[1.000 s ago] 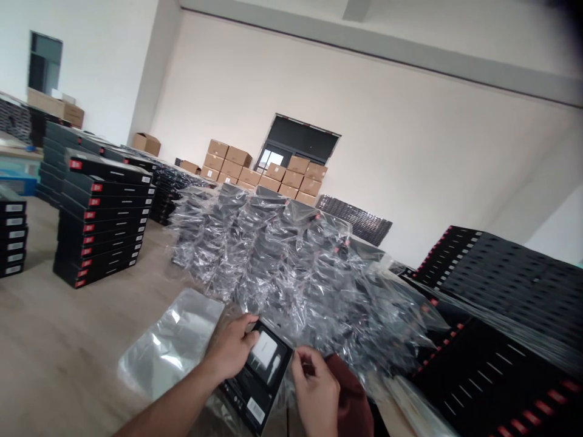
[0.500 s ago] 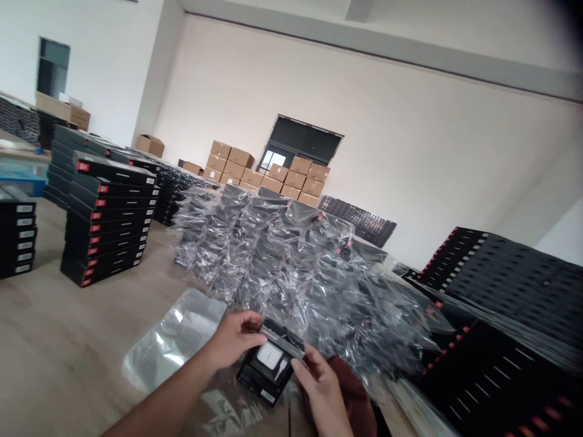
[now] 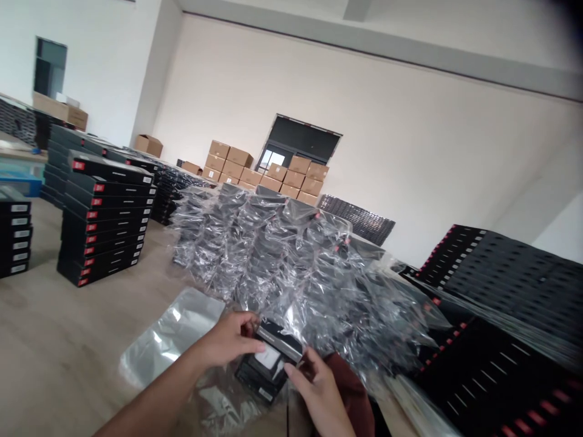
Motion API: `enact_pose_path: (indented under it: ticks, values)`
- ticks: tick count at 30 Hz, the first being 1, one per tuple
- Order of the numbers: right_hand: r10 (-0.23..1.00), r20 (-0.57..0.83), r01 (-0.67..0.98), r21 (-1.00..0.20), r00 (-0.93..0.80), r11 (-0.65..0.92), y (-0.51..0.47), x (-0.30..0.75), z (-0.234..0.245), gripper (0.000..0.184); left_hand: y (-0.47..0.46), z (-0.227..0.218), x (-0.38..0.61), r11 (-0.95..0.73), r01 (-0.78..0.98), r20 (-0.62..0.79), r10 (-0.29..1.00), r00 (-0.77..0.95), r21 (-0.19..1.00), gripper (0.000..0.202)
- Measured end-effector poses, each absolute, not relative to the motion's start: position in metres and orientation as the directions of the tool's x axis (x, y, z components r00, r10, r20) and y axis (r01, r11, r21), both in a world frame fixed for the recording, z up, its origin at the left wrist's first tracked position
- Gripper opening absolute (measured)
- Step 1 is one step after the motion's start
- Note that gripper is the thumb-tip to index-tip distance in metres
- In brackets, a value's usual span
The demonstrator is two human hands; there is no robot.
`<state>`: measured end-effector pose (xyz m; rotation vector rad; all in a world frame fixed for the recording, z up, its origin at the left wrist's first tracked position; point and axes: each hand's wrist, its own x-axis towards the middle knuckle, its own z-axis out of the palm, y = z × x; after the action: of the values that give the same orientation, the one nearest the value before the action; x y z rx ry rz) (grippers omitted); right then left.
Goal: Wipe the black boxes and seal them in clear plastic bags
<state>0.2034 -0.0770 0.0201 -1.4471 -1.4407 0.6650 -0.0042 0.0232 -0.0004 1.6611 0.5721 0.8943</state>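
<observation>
Far left of the fingers I see a stack (image 3: pixel 107 224) of black cartons on the table (image 3: pixel 31 328); nearer, clear plastic (image 3: pixel 168 340) lies just beside the left hand (image 3: pixel 230 340), whose thumb and fingers I see gripping the box (image 3: pixel 257 379) near its far left corner; the box sits between both sets of fingers, with a pile (image 3: pixel 273 249) of bagged goods just beyond; my right hand (image 3: pixel 321 388) holds its right side between thumb and fingers, and right of those come a dark red cloth (image 3: pixel 353 397) and black stacks (image 3: pixel 483 370)
</observation>
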Motion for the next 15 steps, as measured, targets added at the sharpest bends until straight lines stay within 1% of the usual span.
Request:
enact_pose_path:
  ticks: [1, 3, 6, 9, 11, 13, 15]
  values:
    - [0.961, 0.238, 0.455, -0.878, 0.145, 0.149, -0.076, 0.204, 0.019, 0.037, 0.024, -0.001, -0.003, -0.291, -0.048, 0.265, 0.775, 0.573, 0.956, 0.032]
    - [0.968, 0.222, 0.473, -0.869, 0.114, 0.144, -0.075, 0.204, 0.014, 0.036, 0.027, -0.007, -0.002, -0.311, 0.023, 0.24, 0.776, 0.583, 0.95, 0.027]
    - [0.982, 0.18, 0.481, -0.866, 0.053, 0.133, -0.075, 0.203, 0.006, 0.039, 0.03, -0.023, -0.002, -0.317, 0.137, 0.154, 0.738, 0.657, 0.938, 0.033]
    - [0.986, 0.164, 0.48, -0.866, 0.007, 0.141, -0.076, 0.202, 0.004, 0.046, 0.033, -0.035, -0.001, -0.334, 0.259, 0.077, 0.732, 0.677, 0.907, 0.04]
    - [0.978, 0.202, 0.436, -0.885, 0.045, 0.163, -0.075, 0.199, 0.006, 0.048, 0.034, -0.037, -0.001, -0.341, 0.313, 0.042, 0.733, 0.679, 0.887, 0.042]
    - [0.961, 0.248, 0.364, -0.912, 0.124, 0.188, -0.073, 0.196, 0.009, 0.046, 0.033, -0.034, -0.001, -0.36, 0.361, 0.017, 0.728, 0.685, 0.86, 0.042]
    - [0.948, 0.266, 0.306, -0.93, 0.175, 0.204, -0.071, 0.193, 0.012, 0.045, 0.03, -0.027, -0.002, -0.413, 0.401, 0.045, 0.741, 0.67, 0.818, 0.041]
